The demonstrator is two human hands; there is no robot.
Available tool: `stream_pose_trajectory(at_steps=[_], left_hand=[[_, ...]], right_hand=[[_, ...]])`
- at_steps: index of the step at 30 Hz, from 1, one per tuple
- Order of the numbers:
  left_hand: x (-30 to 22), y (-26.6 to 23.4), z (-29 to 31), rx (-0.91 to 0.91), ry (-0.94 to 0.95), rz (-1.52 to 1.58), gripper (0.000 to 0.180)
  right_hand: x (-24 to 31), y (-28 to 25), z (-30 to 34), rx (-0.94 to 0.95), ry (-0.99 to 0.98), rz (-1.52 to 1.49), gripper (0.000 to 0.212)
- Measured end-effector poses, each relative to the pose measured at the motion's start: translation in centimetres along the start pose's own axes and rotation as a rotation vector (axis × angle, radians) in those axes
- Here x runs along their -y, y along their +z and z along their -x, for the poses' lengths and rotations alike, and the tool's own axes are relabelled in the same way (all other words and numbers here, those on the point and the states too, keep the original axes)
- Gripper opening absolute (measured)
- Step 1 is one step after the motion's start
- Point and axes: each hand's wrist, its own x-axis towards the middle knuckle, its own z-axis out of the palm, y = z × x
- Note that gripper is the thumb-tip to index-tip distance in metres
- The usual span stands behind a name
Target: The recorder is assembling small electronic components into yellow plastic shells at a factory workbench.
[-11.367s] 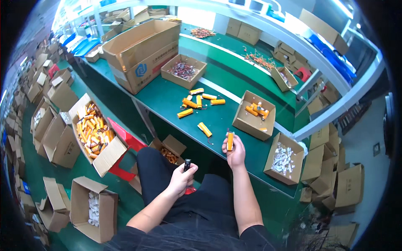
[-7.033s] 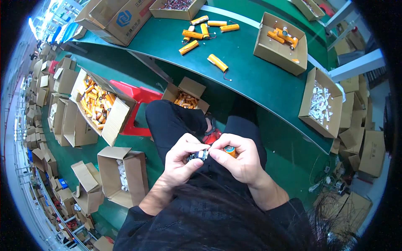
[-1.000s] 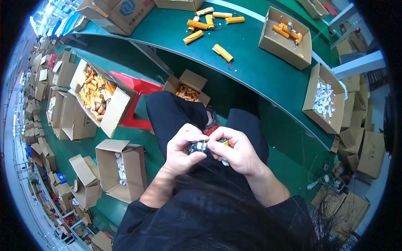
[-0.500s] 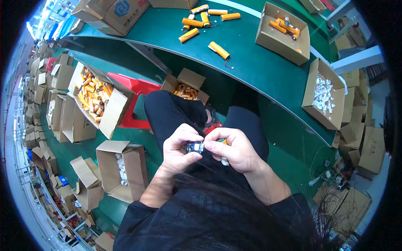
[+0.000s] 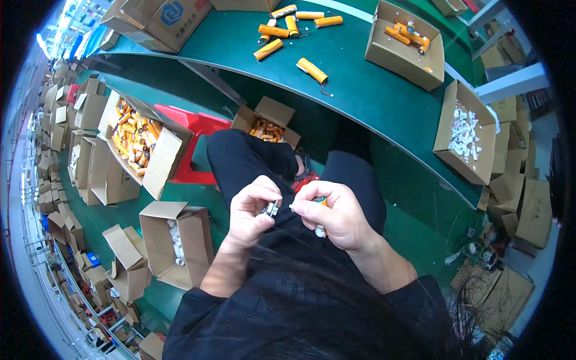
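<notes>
Over my lap, my left hand [image 5: 247, 211] pinches a small dark circuit board [image 5: 272, 209] with silvery parts between thumb and fingers. Just to its right, my right hand [image 5: 337, 217] is closed around an orange cylindrical battery [image 5: 320, 230], most of which the fingers hide. A small white plug [image 5: 292, 207] sticks out between that hand's thumb and forefinger and points toward the board. A narrow gap separates plug and board.
Several loose orange batteries [image 5: 269, 50] lie on the green table [image 5: 354, 90]. On its right stand a carton of batteries [image 5: 403, 72] and a carton of white pieces [image 5: 480, 168]. At my left, a battery-filled carton [image 5: 162, 156] rests by a red stool [image 5: 201, 126].
My left hand has drawn slightly left, away from the right hand, and the board in it has turned. A gap now shows between the board and the white plug.
</notes>
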Motion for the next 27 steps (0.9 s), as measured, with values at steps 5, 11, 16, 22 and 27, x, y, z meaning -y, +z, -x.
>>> stream_pose_trajectory(at_steps=[5, 11, 16, 22, 27], left_hand=[[0.4, 0.4, 0.2, 0.014, -0.002, 0.015, 0.035], [0.5, 0.4, 0.2, 0.017, -0.009, 0.01, 0.035], [0.5, 0.2, 0.3, 0.026, -0.023, -0.003, 0.036], [0.5, 0.4, 0.3, 0.008, -0.011, -0.011, 0.036], [0.4, 0.3, 0.3, 0.008, -0.008, -0.019, 0.035]], right_hand=[[0.0, 0.7, -0.1, 0.02, -0.048, 0.026, 0.008], [0.0, 0.9, 0.0, 0.005, -0.02, 0.014, 0.008], [-0.2, 1.0, -0.1, 0.002, -0.034, 0.024, 0.008], [0.1, 1.0, 0.0, -0.013, -0.037, 0.062, 0.009], [0.2, 1.2, 0.1, -0.023, -0.065, 0.079, 0.009]])
